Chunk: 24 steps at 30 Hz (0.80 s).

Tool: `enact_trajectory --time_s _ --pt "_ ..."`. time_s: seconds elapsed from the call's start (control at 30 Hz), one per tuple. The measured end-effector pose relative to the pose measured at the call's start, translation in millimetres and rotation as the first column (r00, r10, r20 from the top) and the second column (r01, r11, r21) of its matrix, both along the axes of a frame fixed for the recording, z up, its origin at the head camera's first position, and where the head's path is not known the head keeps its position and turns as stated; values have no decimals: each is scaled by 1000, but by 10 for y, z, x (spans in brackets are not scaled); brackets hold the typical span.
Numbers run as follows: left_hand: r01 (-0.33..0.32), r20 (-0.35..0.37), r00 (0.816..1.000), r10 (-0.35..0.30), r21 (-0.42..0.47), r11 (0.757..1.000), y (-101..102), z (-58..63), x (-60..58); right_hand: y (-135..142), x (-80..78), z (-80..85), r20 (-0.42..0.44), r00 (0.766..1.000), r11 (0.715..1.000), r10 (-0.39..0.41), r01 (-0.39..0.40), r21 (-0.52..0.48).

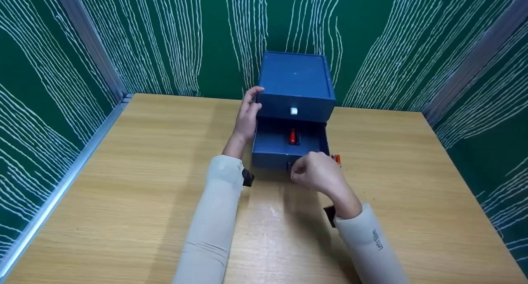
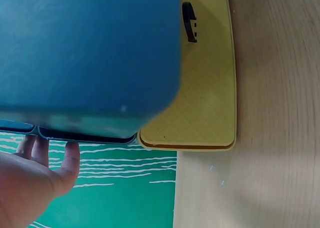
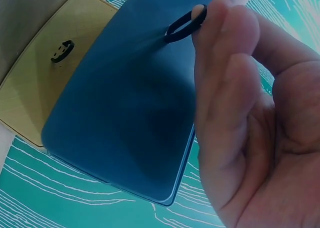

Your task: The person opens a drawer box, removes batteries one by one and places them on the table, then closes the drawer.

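A blue drawer cabinet (image 1: 295, 75) stands against the back wall, its middle drawer (image 1: 270, 160) pulled out toward me. Inside that drawer lie a small red object (image 1: 292, 136) and a dark one beside it. My right hand (image 1: 319, 172) is at the drawer's front; in the right wrist view a fingertip hooks into its black loop handle (image 3: 186, 33). At the cabinet's left side, my left hand (image 1: 246, 121) rests its extended fingers along the wall. The left wrist view shows those fingertips (image 2: 71, 153) at the cabinet's edge.
Below the blue drawer is a shut yellow drawer (image 2: 210, 97) with its own black handle (image 2: 188, 22). The upper drawer, with a pale handle (image 1: 293, 110), is shut. Small red items (image 1: 338, 159) show just right of the open drawer. Green walls enclose the wooden table (image 1: 156, 160).
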<state>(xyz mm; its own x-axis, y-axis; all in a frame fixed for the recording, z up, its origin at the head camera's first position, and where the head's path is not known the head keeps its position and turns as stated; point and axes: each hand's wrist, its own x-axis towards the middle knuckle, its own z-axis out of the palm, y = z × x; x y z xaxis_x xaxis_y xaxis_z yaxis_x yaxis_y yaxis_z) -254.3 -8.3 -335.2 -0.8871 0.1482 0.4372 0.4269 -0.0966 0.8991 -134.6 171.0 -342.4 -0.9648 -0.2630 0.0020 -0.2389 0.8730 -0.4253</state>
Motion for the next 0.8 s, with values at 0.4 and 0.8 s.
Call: enact_trajectory --time_s 0.4,0.8 --pt "-4 3 1000 4 -10 1000 6 15 18 -8 46 37 114 993 999 -9 14 -42" --pt "-10 -10 1000 10 -7 1000 -7 16 23 -10 67 26 135 990 998 38 -31 -52"
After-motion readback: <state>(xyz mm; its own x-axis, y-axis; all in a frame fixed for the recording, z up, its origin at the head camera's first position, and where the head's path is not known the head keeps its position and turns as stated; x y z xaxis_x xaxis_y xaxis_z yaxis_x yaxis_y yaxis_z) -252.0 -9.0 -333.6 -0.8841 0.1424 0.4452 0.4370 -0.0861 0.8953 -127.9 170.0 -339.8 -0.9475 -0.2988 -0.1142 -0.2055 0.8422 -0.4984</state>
